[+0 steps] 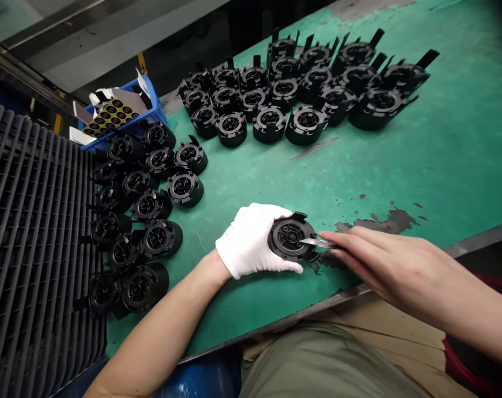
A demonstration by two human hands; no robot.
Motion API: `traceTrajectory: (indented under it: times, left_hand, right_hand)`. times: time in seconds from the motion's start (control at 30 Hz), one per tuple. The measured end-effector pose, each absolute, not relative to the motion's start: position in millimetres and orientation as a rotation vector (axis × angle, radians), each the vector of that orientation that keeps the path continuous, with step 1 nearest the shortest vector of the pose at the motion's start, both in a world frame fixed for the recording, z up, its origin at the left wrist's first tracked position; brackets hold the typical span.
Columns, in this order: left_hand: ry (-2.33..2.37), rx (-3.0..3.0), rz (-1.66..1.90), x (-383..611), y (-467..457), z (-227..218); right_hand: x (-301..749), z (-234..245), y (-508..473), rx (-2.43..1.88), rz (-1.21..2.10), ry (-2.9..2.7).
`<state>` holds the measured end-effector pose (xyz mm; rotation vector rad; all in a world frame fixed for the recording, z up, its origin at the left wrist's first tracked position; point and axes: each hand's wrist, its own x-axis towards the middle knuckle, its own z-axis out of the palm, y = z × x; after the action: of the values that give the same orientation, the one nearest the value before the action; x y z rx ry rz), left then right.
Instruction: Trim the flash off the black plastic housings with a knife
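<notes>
My left hand (253, 239), in a white glove, is wrapped round a round black plastic part (291, 239) and holds it at the near edge of the green table (421, 160). My bare right hand (371, 260) pinches a thin metal blade or tweezers (315, 242), whose tip rests on the face of the part. Both hands lie low on the table top.
Several identical black parts (301, 83) stand in rows at the back, and several more (143, 204) are clustered at the left. A blue bin (122, 119) holds sheets of round stickers. A dark slatted rack (31, 249) fills the left side. Worn dark patches (383, 221) mark the mat.
</notes>
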<state>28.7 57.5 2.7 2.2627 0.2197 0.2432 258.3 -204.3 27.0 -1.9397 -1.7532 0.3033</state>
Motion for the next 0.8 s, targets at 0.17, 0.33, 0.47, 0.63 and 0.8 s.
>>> traceTrajectory:
  times: [0.17,0.33,0.47,0.63,0.8]
  left_hand:
    - [0.197,2.269,0.240,30.2,57.3,5.2]
    - [0.210,2.270,0.199,30.3,57.4,2.6]
    - [0.218,2.270,0.244,29.3,58.2,-4.0]
    - [0.209,2.273,0.260,29.3,59.0,-5.3]
    - [0.196,2.264,0.253,30.3,58.7,-2.1]
  right_hand:
    - [262.5,22.6,-204.4,-1.932,0.278,-1.936]
    - [261.6,25.5,-205.5,-1.898,0.208,-1.982]
    - [256.8,34.9,-203.3,-1.842,0.042,-2.029]
    - [249.2,45.6,-198.3,-1.861,-0.074,-2.103]
    - [245.3,42.4,-197.1,-1.847,-0.087,-2.139]
